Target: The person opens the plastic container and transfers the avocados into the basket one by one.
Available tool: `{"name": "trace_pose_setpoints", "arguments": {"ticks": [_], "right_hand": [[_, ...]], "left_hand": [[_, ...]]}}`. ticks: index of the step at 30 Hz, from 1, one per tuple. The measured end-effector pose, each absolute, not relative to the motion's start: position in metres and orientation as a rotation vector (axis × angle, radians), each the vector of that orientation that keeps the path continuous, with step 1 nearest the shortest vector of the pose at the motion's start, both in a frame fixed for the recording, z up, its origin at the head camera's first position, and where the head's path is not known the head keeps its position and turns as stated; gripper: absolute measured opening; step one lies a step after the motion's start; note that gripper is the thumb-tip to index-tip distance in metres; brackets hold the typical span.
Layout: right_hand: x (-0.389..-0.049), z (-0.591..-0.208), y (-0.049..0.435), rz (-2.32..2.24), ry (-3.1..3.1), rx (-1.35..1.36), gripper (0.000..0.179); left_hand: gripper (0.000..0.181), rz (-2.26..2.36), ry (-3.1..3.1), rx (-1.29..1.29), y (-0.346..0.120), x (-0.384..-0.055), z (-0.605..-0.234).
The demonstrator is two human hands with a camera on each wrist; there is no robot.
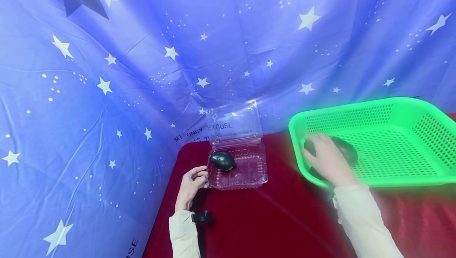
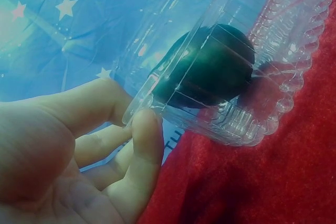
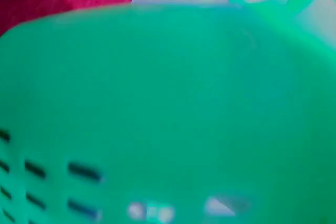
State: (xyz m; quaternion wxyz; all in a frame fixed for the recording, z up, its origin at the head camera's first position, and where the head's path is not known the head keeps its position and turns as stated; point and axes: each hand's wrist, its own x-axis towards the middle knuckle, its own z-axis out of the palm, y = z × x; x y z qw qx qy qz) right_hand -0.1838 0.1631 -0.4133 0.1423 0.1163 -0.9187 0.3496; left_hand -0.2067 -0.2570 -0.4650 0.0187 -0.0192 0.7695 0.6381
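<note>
A clear plastic clamshell box [image 1: 246,179] stands with its lid [image 1: 235,121] raised against the cloth. Inside, at its left, lies a shiny dark green avocado [image 1: 222,161]. My left hand [image 1: 192,184] pinches the box's near left corner between thumb and fingers, as the left wrist view also shows. Over in the green basket [image 1: 399,179], my right hand [image 1: 327,159] grips a dark avocado [image 1: 309,146] at the left end, partly covered by the fingers. Another dark avocado [image 1: 349,151] shows just right of this hand. The right wrist view has only the basket's wall [image 3: 173,87].
The table is covered with a red cloth [image 1: 270,218]. Blue star-printed fabric [image 1: 228,44] hangs behind and to the left. A black strap [image 1: 202,216] sits on the left wrist. The basket's raised rim surrounds the right hand.
</note>
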Motion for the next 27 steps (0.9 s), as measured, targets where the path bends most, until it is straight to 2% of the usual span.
{"name": "trace_pose_setpoints", "arguments": {"ticks": [16, 27], "right_hand": [[-0.191, -0.406, 0.123, 0.994, -2.598, 0.367, 0.038], [-0.197, -0.413, 0.090, 0.950, -2.583, 0.491, 0.042]], "left_hand": [[0.044, 1.972, 2.400, -0.066, -0.255, -0.208, -0.465], [0.042, 2.015, 2.364, -0.090, -0.256, -0.207, -0.467]]}}
